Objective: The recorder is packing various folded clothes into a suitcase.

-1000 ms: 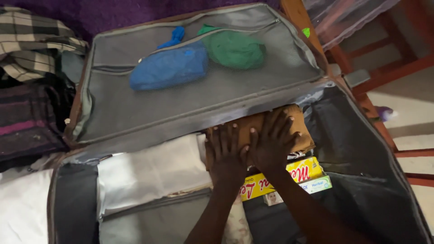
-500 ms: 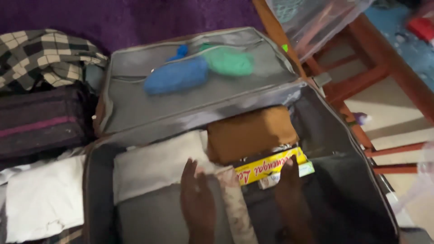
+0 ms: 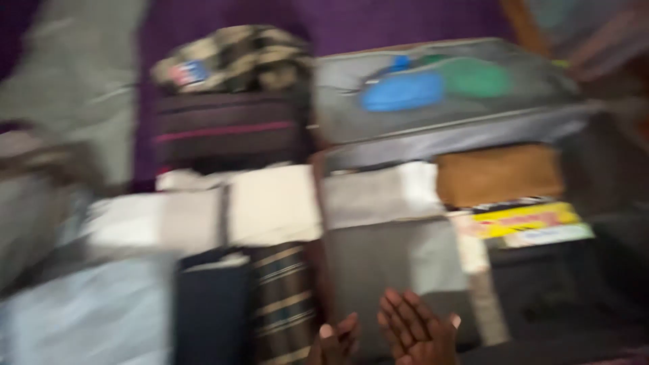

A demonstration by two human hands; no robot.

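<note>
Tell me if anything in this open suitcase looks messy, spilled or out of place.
Nothing clearly stands out, though the picture is blurred. The suitcase holds a brown folded cloth, a yellow box and a pale folded cloth lying flat, side by side. Both hands, left and right, are empty at its near edge.

Empty hands (image 3: pixel 385 334) over suitcase (image 3: pixel 399 263) (blurred)
</note>
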